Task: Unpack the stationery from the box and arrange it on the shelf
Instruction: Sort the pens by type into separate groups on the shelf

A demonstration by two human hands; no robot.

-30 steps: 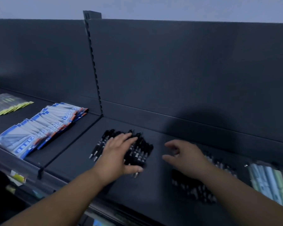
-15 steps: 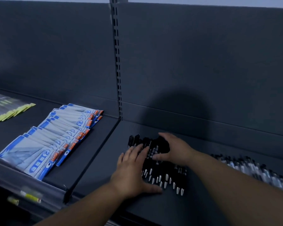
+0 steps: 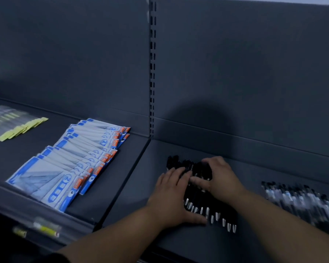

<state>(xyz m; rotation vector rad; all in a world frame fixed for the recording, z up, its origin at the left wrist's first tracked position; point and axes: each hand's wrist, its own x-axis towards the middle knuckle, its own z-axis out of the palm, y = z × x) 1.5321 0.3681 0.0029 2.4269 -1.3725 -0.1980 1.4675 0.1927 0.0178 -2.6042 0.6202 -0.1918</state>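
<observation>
My right hand has joined my left hand; both press flat, squaring the black pens, gripping none.

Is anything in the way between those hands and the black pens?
Nothing visible. The left hand and right hand already rest on the black pens, which lie on the shelf.

Both hands rest on a row of black pens lying on the dark shelf. Left hand lies flat on the pens' left side; right hand covers their far end. Blue packets lie left of the pens; clear pens lie to the right.
</observation>
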